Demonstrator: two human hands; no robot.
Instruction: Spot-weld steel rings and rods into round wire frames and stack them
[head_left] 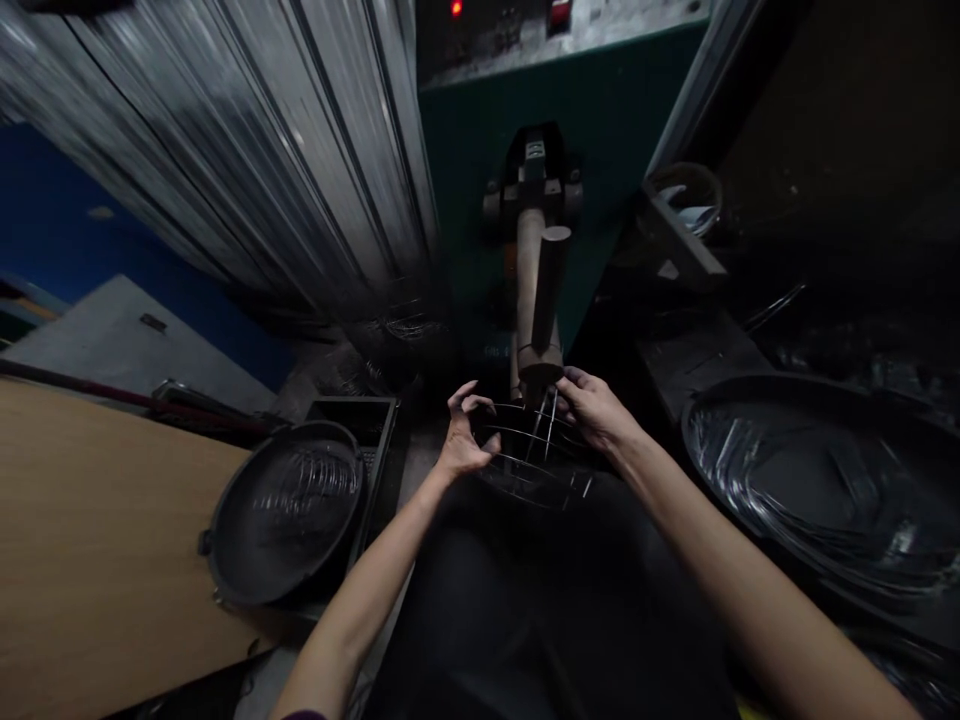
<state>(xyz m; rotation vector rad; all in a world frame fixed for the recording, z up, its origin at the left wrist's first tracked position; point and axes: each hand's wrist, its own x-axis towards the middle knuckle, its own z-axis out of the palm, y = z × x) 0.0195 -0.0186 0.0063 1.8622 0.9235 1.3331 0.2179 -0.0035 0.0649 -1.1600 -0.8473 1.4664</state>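
A thin wire frame (529, 465) with curved long wires and short cross wires sits under the spot welder's upper arm (541, 300). Fingers and thumb of my left hand (469, 437) curve around the frame's left end, gripping its wires at the edge. My right hand (596, 408) pinches a short wire piece (551, 425) against the frame, close beside the electrode tip. The exact contact between electrode and wires is dark and partly hidden.
Behind stands the green welder body (480, 150) with a red light. A round black basin (289, 510) with wire pieces is at left, beside a wooden board (97, 540). Another large black basin (810, 480) at right holds many wires. Corrugated metal (300, 130) rises behind left.
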